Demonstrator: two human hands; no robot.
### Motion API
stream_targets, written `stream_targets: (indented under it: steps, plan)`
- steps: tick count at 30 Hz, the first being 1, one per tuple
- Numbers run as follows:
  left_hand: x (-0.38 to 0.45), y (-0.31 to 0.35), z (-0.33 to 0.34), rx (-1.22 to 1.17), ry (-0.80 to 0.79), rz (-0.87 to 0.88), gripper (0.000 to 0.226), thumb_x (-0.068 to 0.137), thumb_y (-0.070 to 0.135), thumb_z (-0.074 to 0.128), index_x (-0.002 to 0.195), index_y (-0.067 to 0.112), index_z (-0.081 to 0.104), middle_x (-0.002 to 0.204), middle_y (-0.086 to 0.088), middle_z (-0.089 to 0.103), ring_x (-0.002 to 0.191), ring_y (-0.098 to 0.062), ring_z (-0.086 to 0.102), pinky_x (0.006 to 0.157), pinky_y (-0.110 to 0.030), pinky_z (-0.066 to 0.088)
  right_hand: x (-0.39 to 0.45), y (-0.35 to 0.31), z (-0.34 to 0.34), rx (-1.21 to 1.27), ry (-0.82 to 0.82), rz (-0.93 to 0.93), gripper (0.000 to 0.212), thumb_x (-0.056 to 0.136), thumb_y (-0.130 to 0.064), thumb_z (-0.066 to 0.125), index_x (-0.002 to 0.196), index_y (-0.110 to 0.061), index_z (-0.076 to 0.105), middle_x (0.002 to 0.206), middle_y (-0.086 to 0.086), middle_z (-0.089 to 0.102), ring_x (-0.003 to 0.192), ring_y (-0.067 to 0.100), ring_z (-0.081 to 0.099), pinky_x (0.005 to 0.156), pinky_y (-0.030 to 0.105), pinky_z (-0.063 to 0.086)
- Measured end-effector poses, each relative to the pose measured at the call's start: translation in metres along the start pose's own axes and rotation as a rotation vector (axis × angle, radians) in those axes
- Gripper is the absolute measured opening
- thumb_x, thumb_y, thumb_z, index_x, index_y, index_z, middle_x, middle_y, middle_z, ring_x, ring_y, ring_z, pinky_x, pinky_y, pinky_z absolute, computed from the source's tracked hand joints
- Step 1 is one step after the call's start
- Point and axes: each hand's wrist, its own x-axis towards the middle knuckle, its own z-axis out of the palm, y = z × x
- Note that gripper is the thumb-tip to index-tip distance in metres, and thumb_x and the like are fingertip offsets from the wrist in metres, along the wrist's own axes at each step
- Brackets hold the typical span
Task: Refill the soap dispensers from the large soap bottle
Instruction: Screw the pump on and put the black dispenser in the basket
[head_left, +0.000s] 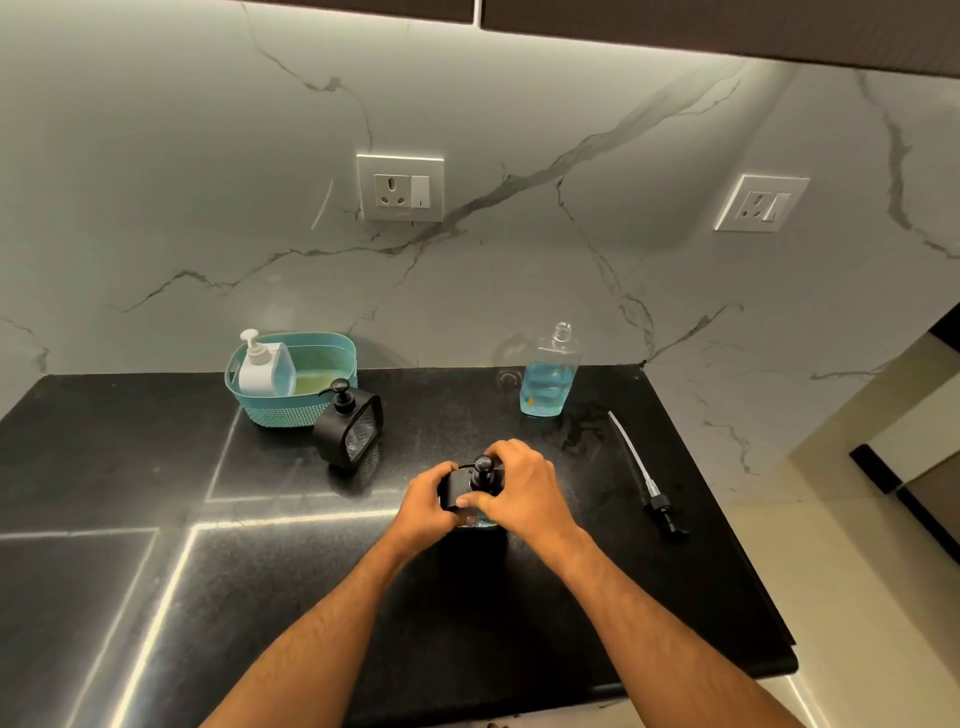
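Both hands grip one black dispenser (457, 491) at near centre of the counter (156, 597): left hand (423, 506) clasps its body, right hand (519, 493) pinches the pump top. Far left: basket (311, 405), second dispenser (349, 430). Far right: uncapped soap bottle (548, 376); loose pump (652, 486) lies right.

Both hands meet at centre on a square black soap dispenser (453, 491): left hand (422, 506) grips its body, right hand (521, 488) wraps the pump head. At ten o'clock, a second black dispenser (349, 428) fronts a teal plastic basket (301, 410). At one o'clock stands the uncapped clear bottle of blue soap (548, 374); its loose pump tube (647, 475) lies on the black tabletop (156, 519) at three.
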Motion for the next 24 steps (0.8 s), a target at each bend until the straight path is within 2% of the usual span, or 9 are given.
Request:
stream_targets:
  steps: [2, 4, 7, 9, 12, 16, 18, 21, 24]
  plan:
    - [0.0006, 0.0004, 0.0002, -0.011, 0.006, 0.003, 0.047, 0.064, -0.001, 0.092, 0.105, 0.002, 0.068, 0.098, -0.016, 0.073, 0.092, -0.037, 0.069, 0.083, -0.055, 0.056, -0.0036, 0.0019, 0.0021, 0.064, 0.006, -0.021, 0.069, 0.062, -0.048, 0.09, 0.121, -0.028, 0.06, 0.108, -0.011, 0.068, 0.096, 0.006, 0.065, 0.082, 0.008, 0.045]
    - [0.0004, 0.0013, 0.0001, -0.031, 0.005, 0.01, 0.046, 0.064, -0.002, 0.092, 0.104, 0.004, 0.069, 0.097, -0.013, 0.073, 0.092, -0.035, 0.07, 0.082, -0.052, 0.057, -0.0076, 0.0028, 0.0024, 0.097, 0.015, -0.008, 0.078, 0.065, -0.039, 0.091, 0.133, -0.03, 0.054, 0.106, -0.01, 0.071, 0.097, 0.007, 0.068, 0.088, 0.021, 0.055]
    - [-0.0006, 0.0025, -0.0009, -0.036, -0.001, 0.005, 0.044, 0.064, -0.001, 0.091, 0.1, 0.009, 0.068, 0.094, -0.008, 0.073, 0.088, -0.028, 0.07, 0.079, -0.047, 0.056, -0.0097, 0.0036, -0.0025, 0.065, 0.055, 0.024, 0.08, 0.064, -0.045, 0.09, 0.133, -0.028, 0.054, 0.086, -0.015, 0.065, 0.081, 0.004, 0.064, 0.079, 0.024, 0.055]
    - [-0.0006, 0.0027, -0.0015, -0.031, -0.009, 0.01, 0.044, 0.064, -0.001, 0.091, 0.1, 0.011, 0.069, 0.094, -0.006, 0.073, 0.088, -0.026, 0.07, 0.078, -0.044, 0.057, -0.0096, 0.0051, -0.0059, 0.076, 0.069, 0.033, 0.081, 0.063, -0.045, 0.091, 0.134, -0.028, 0.054, 0.092, -0.015, 0.065, 0.084, 0.004, 0.063, 0.081, 0.023, 0.055]
    - [-0.0009, 0.0035, -0.0018, -0.021, -0.018, 0.016, 0.046, 0.063, -0.001, 0.091, 0.101, 0.012, 0.069, 0.094, -0.004, 0.073, 0.088, -0.022, 0.07, 0.077, -0.038, 0.057, -0.0099, 0.0036, -0.007, 0.126, 0.046, 0.024, 0.084, 0.066, -0.032, 0.091, 0.14, -0.028, 0.049, 0.106, -0.011, 0.069, 0.093, 0.005, 0.064, 0.088, 0.027, 0.057]
    - [-0.0012, 0.0044, -0.0026, -0.01, -0.02, 0.016, 0.045, 0.063, -0.001, 0.091, 0.1, 0.011, 0.068, 0.094, -0.005, 0.072, 0.088, -0.024, 0.07, 0.077, -0.037, 0.056, -0.0096, 0.0023, -0.0068, 0.088, 0.073, 0.067, 0.091, 0.063, -0.041, 0.092, 0.141, -0.028, 0.047, 0.075, -0.016, 0.062, 0.076, 0.001, 0.061, 0.077, 0.023, 0.054]
    - [-0.0015, 0.0051, -0.003, -0.005, -0.029, 0.008, 0.046, 0.064, 0.001, 0.091, 0.102, 0.012, 0.068, 0.096, -0.004, 0.072, 0.09, -0.022, 0.07, 0.079, -0.038, 0.058, -0.0098, 0.0036, -0.007, 0.072, 0.077, 0.062, 0.092, 0.062, -0.046, 0.091, 0.14, -0.03, 0.046, 0.079, -0.017, 0.058, 0.082, 0.002, 0.058, 0.079, 0.022, 0.05]
    - [-0.0018, 0.0057, -0.0033, 0.001, -0.028, 0.0, 0.047, 0.063, 0.001, 0.091, 0.103, 0.013, 0.068, 0.098, -0.004, 0.072, 0.091, -0.02, 0.07, 0.08, -0.04, 0.059, -0.0095, 0.0036, -0.0064, 0.092, 0.041, 0.031, 0.092, 0.064, -0.037, 0.091, 0.142, -0.032, 0.043, 0.094, -0.019, 0.061, 0.099, 0.004, 0.054, 0.089, 0.026, 0.05]
    - [-0.0011, 0.0054, -0.0026, 0.004, -0.013, 0.0, 0.048, 0.063, 0.001, 0.092, 0.104, 0.011, 0.069, 0.098, -0.006, 0.073, 0.092, -0.024, 0.07, 0.082, -0.043, 0.058, -0.0081, 0.0019, -0.0066, 0.045, 0.052, 0.041, 0.094, 0.062, -0.039, 0.091, 0.143, -0.028, 0.044, 0.075, -0.017, 0.059, 0.09, 0.003, 0.052, 0.087, 0.028, 0.049]
